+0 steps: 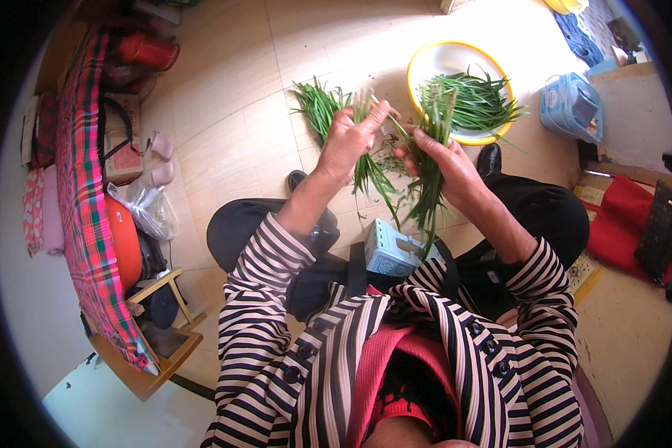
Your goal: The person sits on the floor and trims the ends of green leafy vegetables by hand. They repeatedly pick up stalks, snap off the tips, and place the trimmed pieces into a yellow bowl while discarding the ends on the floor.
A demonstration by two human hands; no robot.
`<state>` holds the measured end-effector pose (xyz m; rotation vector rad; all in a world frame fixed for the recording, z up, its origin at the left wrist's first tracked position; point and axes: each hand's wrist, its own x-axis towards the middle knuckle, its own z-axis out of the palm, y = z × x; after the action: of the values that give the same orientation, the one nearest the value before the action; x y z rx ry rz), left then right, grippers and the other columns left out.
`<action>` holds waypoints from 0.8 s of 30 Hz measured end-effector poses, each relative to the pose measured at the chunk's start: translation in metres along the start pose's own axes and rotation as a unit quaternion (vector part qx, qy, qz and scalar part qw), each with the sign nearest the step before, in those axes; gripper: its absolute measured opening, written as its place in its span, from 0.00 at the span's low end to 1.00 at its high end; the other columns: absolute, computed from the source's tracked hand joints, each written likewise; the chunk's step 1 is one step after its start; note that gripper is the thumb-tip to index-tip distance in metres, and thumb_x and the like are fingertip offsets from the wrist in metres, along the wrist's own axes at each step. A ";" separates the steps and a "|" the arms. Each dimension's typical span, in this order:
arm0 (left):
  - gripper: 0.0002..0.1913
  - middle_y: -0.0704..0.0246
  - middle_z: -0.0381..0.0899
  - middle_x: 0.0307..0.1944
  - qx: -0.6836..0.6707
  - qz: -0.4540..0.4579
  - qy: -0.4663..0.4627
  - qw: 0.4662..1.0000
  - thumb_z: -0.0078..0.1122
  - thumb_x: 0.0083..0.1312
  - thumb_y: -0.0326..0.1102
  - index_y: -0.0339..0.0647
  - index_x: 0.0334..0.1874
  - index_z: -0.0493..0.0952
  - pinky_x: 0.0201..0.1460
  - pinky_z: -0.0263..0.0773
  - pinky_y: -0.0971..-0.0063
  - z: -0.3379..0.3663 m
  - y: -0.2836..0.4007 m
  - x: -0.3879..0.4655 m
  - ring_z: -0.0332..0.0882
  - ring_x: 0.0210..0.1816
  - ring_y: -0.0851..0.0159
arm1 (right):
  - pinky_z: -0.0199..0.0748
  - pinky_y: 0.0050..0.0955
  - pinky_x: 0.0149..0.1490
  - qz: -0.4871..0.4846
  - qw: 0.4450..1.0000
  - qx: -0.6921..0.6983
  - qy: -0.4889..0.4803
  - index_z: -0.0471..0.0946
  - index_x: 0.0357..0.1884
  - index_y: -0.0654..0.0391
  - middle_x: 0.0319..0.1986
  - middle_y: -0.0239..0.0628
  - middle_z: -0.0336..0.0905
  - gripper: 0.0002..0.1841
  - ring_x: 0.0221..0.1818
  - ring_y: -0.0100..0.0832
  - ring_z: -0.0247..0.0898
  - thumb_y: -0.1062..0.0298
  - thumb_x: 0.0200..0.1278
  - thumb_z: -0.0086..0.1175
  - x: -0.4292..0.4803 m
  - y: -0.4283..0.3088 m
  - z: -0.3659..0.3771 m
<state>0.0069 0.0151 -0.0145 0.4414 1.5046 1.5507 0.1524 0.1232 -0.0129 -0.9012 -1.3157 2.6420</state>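
Note:
My left hand [350, 137] is closed around a thin bunch of garlic chives [374, 178], its pale stem ends up and its leaves hanging down. A thicker bunch of chives [438, 115] is held upright in my right hand [453, 165], with long leaves trailing below. A loose strand spans the gap between my fingers. Beyond my left hand, a pile of chives [316, 106] lies on the floor. Past my right hand stands a white basin with a yellow rim [410, 73], holding more chives [476, 101]. Plant trimmings [391, 159] are scattered on the floor between my hands.
A light-blue plastic basket or stool [389, 255] sits between my knees. At right are a blue plastic bucket [560, 112] and a red bag [610, 229]. A bed with a plaid cover [84, 196], a plastic bag [151, 210] and pink slippers [161, 145] are at left.

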 end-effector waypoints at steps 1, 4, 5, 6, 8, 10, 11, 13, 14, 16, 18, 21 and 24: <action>0.13 0.81 0.65 0.15 -0.014 -0.008 -0.005 1.000 0.54 0.66 0.43 0.42 0.30 0.77 0.16 0.51 0.88 -0.006 0.003 0.001 0.59 0.15 0.82 | 0.66 0.17 0.37 -0.015 0.998 0.053 -0.009 0.72 0.51 0.62 0.35 0.32 0.76 0.19 0.33 0.21 0.70 0.57 0.67 0.45 0.002 0.003 0.000; 0.14 0.76 0.71 0.22 -0.081 0.000 0.027 0.996 0.51 0.67 0.44 0.40 0.33 0.76 0.18 0.54 0.88 -0.016 0.007 0.005 0.66 0.22 0.79 | 0.68 0.26 0.49 -0.025 0.996 0.089 -0.001 0.70 0.51 0.62 0.42 0.38 0.75 0.19 0.45 0.28 0.72 0.58 0.67 0.46 0.005 0.000 -0.011; 0.14 0.74 0.73 0.24 -0.111 0.018 0.031 0.993 0.50 0.67 0.44 0.40 0.33 0.76 0.18 0.54 0.88 -0.018 0.007 0.005 0.68 0.24 0.78 | 0.68 0.26 0.49 -0.033 0.993 0.110 -0.002 0.70 0.49 0.61 0.41 0.38 0.75 0.18 0.44 0.28 0.72 0.58 0.66 0.47 0.006 0.000 -0.014; 0.14 0.68 0.77 0.33 -0.107 0.007 0.029 0.994 0.48 0.69 0.44 0.40 0.34 0.74 0.20 0.57 0.86 -0.024 0.010 0.006 0.71 0.29 0.76 | 0.68 0.26 0.48 -0.033 0.993 0.115 0.000 0.70 0.49 0.61 0.40 0.37 0.75 0.17 0.43 0.27 0.71 0.58 0.66 0.47 0.006 0.000 -0.017; 0.14 0.67 0.78 0.33 -0.139 0.020 0.034 0.989 0.45 0.70 0.43 0.40 0.34 0.74 0.22 0.59 0.85 -0.029 0.013 0.007 0.71 0.29 0.75 | 0.70 0.25 0.45 -0.032 0.992 0.124 0.022 0.71 0.47 0.61 0.32 0.33 0.74 0.16 0.36 0.25 0.71 0.59 0.66 0.48 0.005 -0.001 -0.020; 0.15 0.63 0.79 0.33 -0.113 0.029 0.055 0.992 0.41 0.71 0.42 0.39 0.34 0.72 0.29 0.67 0.83 -0.032 0.016 0.009 0.74 0.30 0.71 | 0.69 0.24 0.41 -0.026 0.994 0.102 0.030 0.72 0.46 0.61 0.27 0.30 0.72 0.15 0.30 0.23 0.68 0.60 0.66 0.48 0.004 -0.003 -0.023; 0.17 0.65 0.79 0.29 -0.142 0.016 0.077 0.987 0.41 0.71 0.45 0.39 0.31 0.72 0.34 0.66 0.79 -0.032 0.017 0.009 0.74 0.33 0.71 | 0.69 0.23 0.39 -0.018 0.995 0.088 0.049 0.72 0.46 0.62 0.25 0.29 0.71 0.15 0.27 0.22 0.67 0.60 0.66 0.48 0.003 -0.004 -0.024; 0.16 0.68 0.75 0.21 -0.227 0.028 0.084 0.970 0.42 0.71 0.44 0.40 0.32 0.72 0.35 0.68 0.76 -0.029 0.020 0.010 0.73 0.28 0.70 | 0.64 0.19 0.31 0.004 0.996 0.087 0.015 0.72 0.45 0.63 0.21 0.27 0.67 0.15 0.22 0.18 0.61 0.61 0.65 0.49 0.001 -0.006 -0.023; 0.16 0.75 0.67 0.15 -0.250 0.024 0.100 0.963 0.46 0.69 0.47 0.42 0.31 0.73 0.26 0.68 0.80 -0.026 0.020 0.010 0.65 0.18 0.74 | 0.65 0.19 0.31 0.018 0.997 0.073 0.001 0.73 0.45 0.62 0.20 0.26 0.66 0.15 0.21 0.17 0.60 0.61 0.65 0.49 0.000 -0.006 -0.023; 0.15 0.79 0.63 0.13 -0.117 0.011 0.074 0.990 0.50 0.67 0.48 0.43 0.30 0.74 0.18 0.62 0.85 -0.021 0.023 0.007 0.60 0.14 0.78 | 0.65 0.18 0.30 0.048 0.997 0.057 -0.021 0.74 0.46 0.59 0.19 0.23 0.66 0.15 0.20 0.15 0.59 0.59 0.65 0.49 -0.001 -0.006 -0.019; 0.15 0.84 0.58 0.12 -0.016 0.014 0.081 0.997 0.59 0.61 0.49 0.44 0.30 0.76 0.10 0.49 0.91 -0.010 0.021 0.002 0.51 0.10 0.84 | 0.65 0.17 0.28 0.058 0.997 0.028 -0.045 0.75 0.46 0.59 0.19 0.23 0.66 0.15 0.19 0.15 0.59 0.59 0.65 0.49 -0.001 -0.004 -0.013; 0.11 0.84 0.66 0.15 -0.003 -0.033 -0.008 0.999 0.63 0.59 0.42 0.41 0.32 0.80 0.15 0.55 0.87 -0.001 0.019 -0.004 0.58 0.14 0.84 | 0.64 0.16 0.27 0.077 0.993 -0.019 -0.092 0.75 0.47 0.58 0.20 0.25 0.68 0.16 0.19 0.15 0.61 0.58 0.65 0.49 -0.001 -0.001 -0.005; 0.09 0.81 0.73 0.19 0.059 0.021 0.008 0.998 0.62 0.60 0.38 0.39 0.30 0.81 0.23 0.61 0.84 0.004 0.017 -0.005 0.64 0.21 0.82 | 0.65 0.15 0.28 0.062 0.984 -0.112 -0.122 0.74 0.51 0.58 0.24 0.28 0.72 0.18 0.21 0.15 0.63 0.57 0.65 0.49 -0.001 0.002 0.001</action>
<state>0.0068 0.0163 0.0034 0.5324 1.6144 1.5069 0.1530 0.1208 -0.0133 -0.7181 -1.6928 2.8149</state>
